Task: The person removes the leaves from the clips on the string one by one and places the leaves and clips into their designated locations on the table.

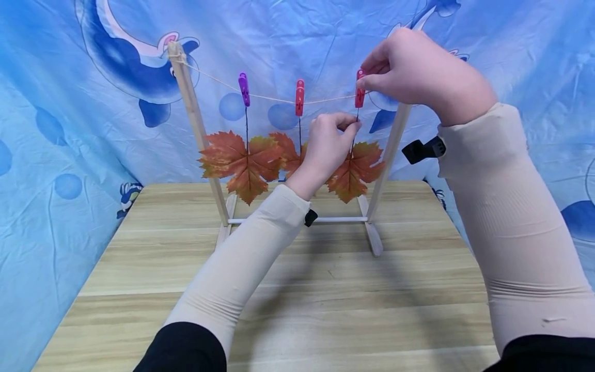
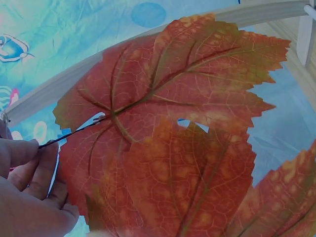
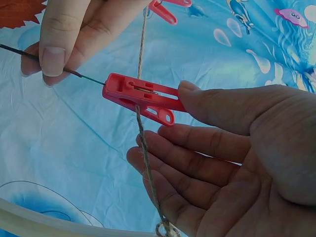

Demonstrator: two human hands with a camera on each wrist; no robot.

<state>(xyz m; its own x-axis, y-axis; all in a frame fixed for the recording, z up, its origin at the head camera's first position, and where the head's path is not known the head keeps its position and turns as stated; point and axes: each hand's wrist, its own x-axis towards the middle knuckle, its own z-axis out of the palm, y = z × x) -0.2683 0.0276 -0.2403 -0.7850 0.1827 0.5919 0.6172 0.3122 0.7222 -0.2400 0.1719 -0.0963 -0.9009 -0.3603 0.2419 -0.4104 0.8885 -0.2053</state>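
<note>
My left hand (image 1: 327,139) pinches the dark stem (image 2: 74,133) of an orange-red maple leaf (image 1: 353,170) between thumb and fingers. The stem's thin green tip runs into the mouth of a red clothespin (image 3: 133,91), which sits on the thin twine (image 3: 143,133). With thumb and index finger at its handle ends, my right hand (image 1: 413,72) holds this clothespin; the other fingers are loosely bent below. Along the twine to the left, a purple clothespin (image 1: 244,90) and another red clothespin (image 1: 299,97) each hold a leaf by its stem.
A wooden frame with a left post (image 1: 192,111) and a right post (image 1: 390,155) carries the twine. A white bar (image 1: 341,219) joins its feet on the wood-grain table (image 1: 325,299). Behind hangs a blue cloth (image 1: 297,41) with dolphin prints.
</note>
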